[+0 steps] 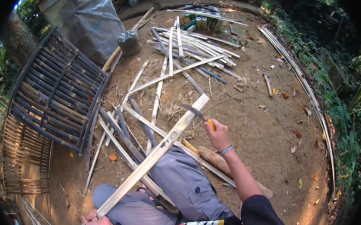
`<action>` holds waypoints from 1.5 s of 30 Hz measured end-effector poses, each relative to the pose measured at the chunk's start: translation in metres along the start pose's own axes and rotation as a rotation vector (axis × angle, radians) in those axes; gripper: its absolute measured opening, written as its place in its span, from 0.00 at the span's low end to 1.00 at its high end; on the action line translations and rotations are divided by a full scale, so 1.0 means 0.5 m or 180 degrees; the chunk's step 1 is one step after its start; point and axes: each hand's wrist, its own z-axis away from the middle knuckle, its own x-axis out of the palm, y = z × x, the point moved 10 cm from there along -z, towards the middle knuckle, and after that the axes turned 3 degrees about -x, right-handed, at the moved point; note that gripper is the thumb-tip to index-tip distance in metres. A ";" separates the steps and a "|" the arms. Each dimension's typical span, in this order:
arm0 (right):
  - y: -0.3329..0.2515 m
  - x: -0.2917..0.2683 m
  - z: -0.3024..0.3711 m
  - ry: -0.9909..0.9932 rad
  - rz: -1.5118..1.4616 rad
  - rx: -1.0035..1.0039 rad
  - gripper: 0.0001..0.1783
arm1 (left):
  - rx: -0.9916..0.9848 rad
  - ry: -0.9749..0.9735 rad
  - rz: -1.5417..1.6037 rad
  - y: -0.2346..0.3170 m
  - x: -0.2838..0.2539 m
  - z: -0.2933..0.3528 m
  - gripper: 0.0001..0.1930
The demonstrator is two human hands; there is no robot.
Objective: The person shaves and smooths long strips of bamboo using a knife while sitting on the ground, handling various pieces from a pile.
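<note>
A long pale split-bamboo slat (156,152) slants across my legs, its far end up and to the right. Closed around its near end, at the lower left, is my left hand (98,224). My right hand (218,136) grips the orange handle of a knife with a dark curved blade (194,111). That blade lies across the slat close to its far end; whether it cuts into the wood I cannot tell. Grey trousers (184,179) cover my legs beneath the slat.
Loose bamboo strips (193,46) lie heaped on the dirt ahead. A dark bamboo rack (58,89) stands at left, above a woven bamboo panel (26,160). Beside my right leg rests a log (215,159). A hammer-like tool (268,85) and long strips (304,83) lie rightward.
</note>
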 end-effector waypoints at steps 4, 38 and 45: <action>0.002 0.000 0.013 -0.0037 0.0034 0.0315 0.22 | 0.0083 0.0008 -0.0141 0.009 -0.006 0.006 0.21; 0.067 0.036 0.092 0.0700 -0.2451 0.1322 0.24 | 0.0296 -0.0022 0.0174 -0.003 0.060 0.020 0.22; -0.105 -0.033 0.126 -0.0154 0.0170 -0.0234 0.19 | -0.0045 -0.0078 -0.0041 -0.012 0.044 -0.023 0.23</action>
